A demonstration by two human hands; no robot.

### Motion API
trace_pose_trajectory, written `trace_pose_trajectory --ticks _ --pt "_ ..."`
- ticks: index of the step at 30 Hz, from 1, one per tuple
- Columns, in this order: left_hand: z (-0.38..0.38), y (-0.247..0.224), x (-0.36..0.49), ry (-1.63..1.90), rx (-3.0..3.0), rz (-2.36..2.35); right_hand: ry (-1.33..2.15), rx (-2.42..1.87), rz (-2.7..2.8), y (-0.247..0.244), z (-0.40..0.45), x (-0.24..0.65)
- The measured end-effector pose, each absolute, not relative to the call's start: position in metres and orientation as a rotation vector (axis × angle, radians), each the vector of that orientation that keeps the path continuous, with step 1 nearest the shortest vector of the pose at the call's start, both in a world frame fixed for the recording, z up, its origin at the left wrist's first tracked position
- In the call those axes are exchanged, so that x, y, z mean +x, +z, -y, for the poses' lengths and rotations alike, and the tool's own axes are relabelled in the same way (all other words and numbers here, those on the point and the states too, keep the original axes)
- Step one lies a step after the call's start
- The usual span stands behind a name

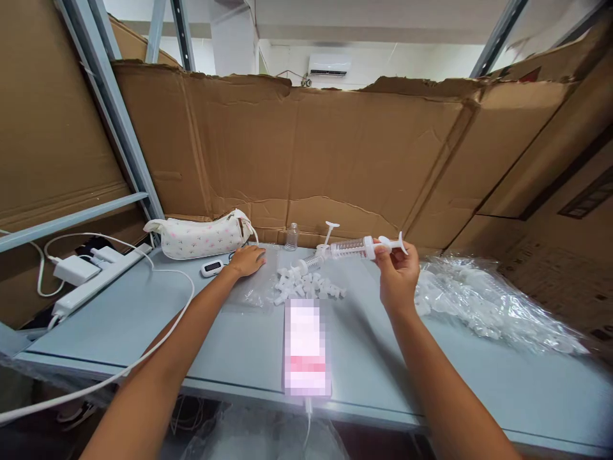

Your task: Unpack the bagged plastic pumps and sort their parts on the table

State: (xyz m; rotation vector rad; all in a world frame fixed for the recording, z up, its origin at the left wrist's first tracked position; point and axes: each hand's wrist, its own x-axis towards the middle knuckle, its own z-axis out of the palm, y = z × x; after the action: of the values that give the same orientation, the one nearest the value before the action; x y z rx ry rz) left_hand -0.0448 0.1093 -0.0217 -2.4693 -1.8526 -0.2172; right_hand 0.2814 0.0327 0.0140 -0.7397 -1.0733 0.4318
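In my right hand [397, 265] is a clear syringe [353, 248] with a white plunger, held near its plunger end and pointing left. Its tip reaches over a pile of small white plastic pieces [306, 285]. Behind it, another syringe's white plunger [330, 231] sticks up. My left hand [248, 260] lies on a clear plastic bag [253, 291], fingers together; whether anything is under them is hidden. A small glass vial [292, 236] stands at the back. Near my left wrist is a small white device [212, 268] with a dark display.
A phone [307, 348] with a cable lies at the table's [230, 364] front middle. A patterned pouch [204, 236] and power strip [90, 281] are at left. A plastic bag of white parts [488, 300] lies at right. Cardboard [335, 147] walls the back; a white cable [186, 300] crosses my left forearm.
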Motion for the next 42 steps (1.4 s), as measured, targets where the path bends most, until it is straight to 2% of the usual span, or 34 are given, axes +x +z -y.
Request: trace_pose_trajectory --ticks 15,24,29,34,42 --pt "-0.12 -0.01 -0.039 -0.285 -2.443 1.903 0.551 -0.769 1.086 0.008 -0.02 0.278" --pt "-0.056 0.015 -0.011 -0.607 -2.384 1.803 0.833 -0.688 0.972 0.011 -0.01 0.266" --pt "-0.008 0.028 0.015 -0.863 -2.562 1.349 1.03 -0.673 0.954 0.006 -0.005 0.255" --pt "0.0 0.02 0.028 -0.876 -2.439 1.096 1.173 -0.672 0.93 0.003 0.0 0.247" --pt "0.009 -0.003 0.023 -0.879 -2.222 0.73 1.218 -0.735 0.888 -0.001 0.002 0.239"
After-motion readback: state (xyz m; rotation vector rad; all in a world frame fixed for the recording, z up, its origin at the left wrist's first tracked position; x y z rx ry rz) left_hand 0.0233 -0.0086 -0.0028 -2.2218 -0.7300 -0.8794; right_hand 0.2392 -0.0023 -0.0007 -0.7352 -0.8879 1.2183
